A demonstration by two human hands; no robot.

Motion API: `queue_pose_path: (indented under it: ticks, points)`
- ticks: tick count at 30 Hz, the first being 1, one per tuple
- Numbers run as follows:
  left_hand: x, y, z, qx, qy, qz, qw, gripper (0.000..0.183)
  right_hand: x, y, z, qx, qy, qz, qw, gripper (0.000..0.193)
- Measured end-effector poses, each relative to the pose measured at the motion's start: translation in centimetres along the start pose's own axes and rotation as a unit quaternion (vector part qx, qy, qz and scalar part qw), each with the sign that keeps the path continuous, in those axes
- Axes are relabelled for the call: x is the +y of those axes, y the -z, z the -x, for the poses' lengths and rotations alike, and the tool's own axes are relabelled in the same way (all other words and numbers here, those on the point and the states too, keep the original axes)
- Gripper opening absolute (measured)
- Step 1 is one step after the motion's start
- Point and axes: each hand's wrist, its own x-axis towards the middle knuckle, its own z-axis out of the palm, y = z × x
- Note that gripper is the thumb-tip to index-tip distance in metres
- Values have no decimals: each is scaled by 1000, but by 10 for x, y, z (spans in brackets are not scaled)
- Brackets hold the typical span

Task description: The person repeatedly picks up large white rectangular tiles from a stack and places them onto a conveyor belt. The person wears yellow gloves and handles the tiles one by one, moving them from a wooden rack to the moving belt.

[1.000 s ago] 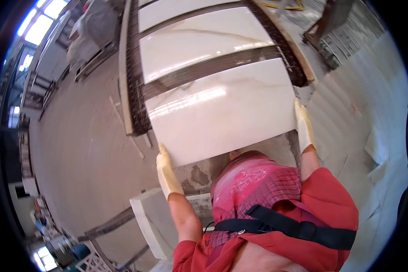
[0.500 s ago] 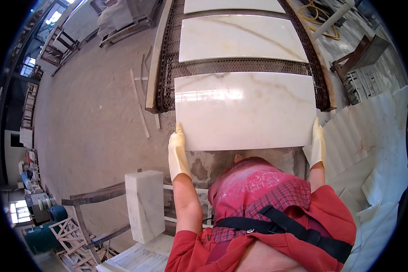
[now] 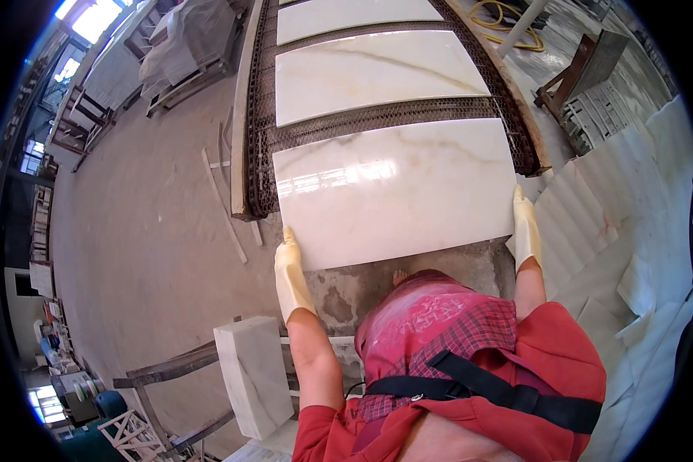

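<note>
A polished white stone slab [image 3: 408, 200] with faint brownish veins overhangs the near end of a mesh conveyor belt [image 3: 377, 127]. My left hand [image 3: 288, 258], in a cream rubber glove, grips its left edge near the front corner, thumb on top. On the opposite edge my right hand [image 3: 524, 219], gloved the same way, holds the slab too. The fingers under the stone are hidden. Farther up the belt lies a second veined slab [image 3: 377, 71], and beyond it part of a third slab [image 3: 354, 17].
Beside my left forearm stands a thick marble block [image 3: 250, 377] near a metal frame [image 3: 169, 369]. Many thin white slabs [image 3: 585, 215] lean in a stack at my right. Wooden strips [image 3: 225, 204] lie on the floor left of the conveyor; a yellow hose [image 3: 508, 38] lies at far right.
The view has shifted and turned a little, so the conveyor and slabs appear farther left and tilted. Both hands keep their hold on the near slab, which still overhangs the belt's end.
</note>
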Motion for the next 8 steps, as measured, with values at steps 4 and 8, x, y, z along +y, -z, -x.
queue_pose_path:
  ticks: [4, 8]
  points:
    - [-1, -1, -7, 13, -6, -13, 1000, 98, -3, -1, 0, -3, -1, 5, 1000, 87]
    - [1, 7, -5, 11, 0, -5, 1000, 99, -12, -5, -3, 2, 2, 46, 999, 88]
